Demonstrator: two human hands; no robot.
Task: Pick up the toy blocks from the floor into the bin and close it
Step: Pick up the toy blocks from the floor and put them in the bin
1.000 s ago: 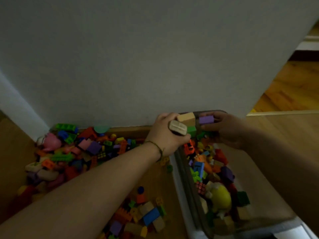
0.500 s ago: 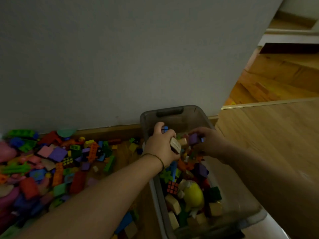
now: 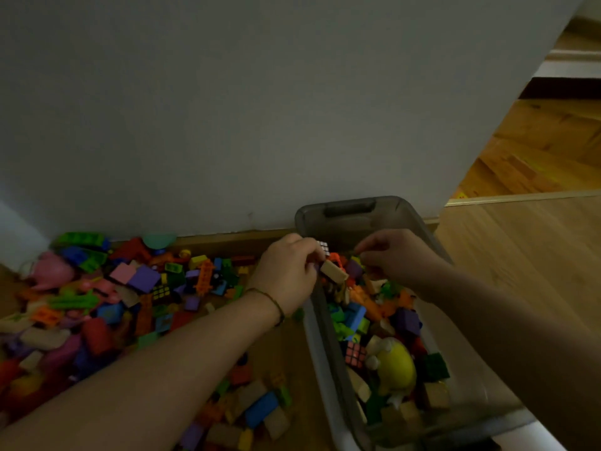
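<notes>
Your left hand [image 3: 289, 271] gripping a wooden block [image 3: 333, 272] over the bin [image 3: 351, 224], your right hand [image 3: 395, 255] beside it, fingers bent, hold unclear.

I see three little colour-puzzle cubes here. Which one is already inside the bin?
The puzzle cube beside the yellow toy, low in the bin. Another, the floor cube, lies in the pile; the left hand holds a third cube above the bin.

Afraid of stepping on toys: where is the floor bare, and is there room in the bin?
Wood floor right of the bin is bare to the doorway strip. Inside, the far end below the handle and the right side are free. Left, blocks crowd the floor along the wall.
</notes>
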